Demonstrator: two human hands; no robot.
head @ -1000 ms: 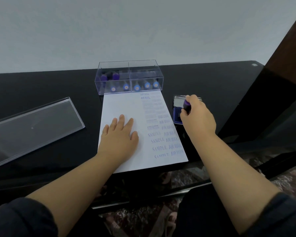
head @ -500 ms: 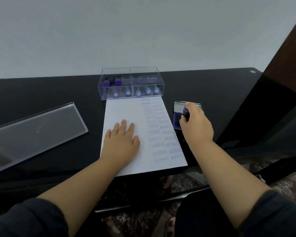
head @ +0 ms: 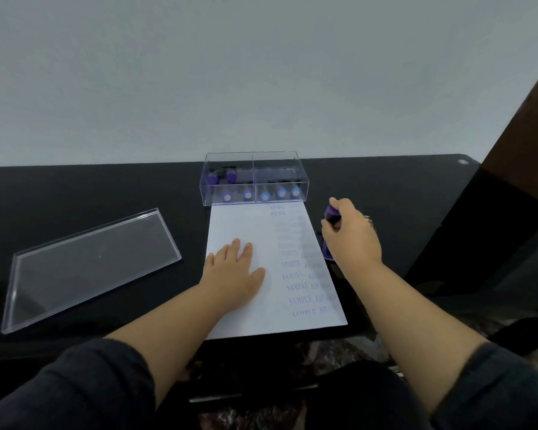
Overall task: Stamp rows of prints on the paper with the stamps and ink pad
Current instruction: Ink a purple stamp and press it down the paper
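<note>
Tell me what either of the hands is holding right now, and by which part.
The right hand grips a purple stamp round its handle. The left hand holds nothing; it rests flat on the paper.

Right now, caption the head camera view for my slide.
Left hand flat on the paper, right hand gripping a purple stamp beside it.

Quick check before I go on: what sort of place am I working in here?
Probably a home desk or side table, not a workshop: a glossy black tabletop against a plain pale wall, dark wooden furniture at right, and patterned flooring below the table edge.
</note>
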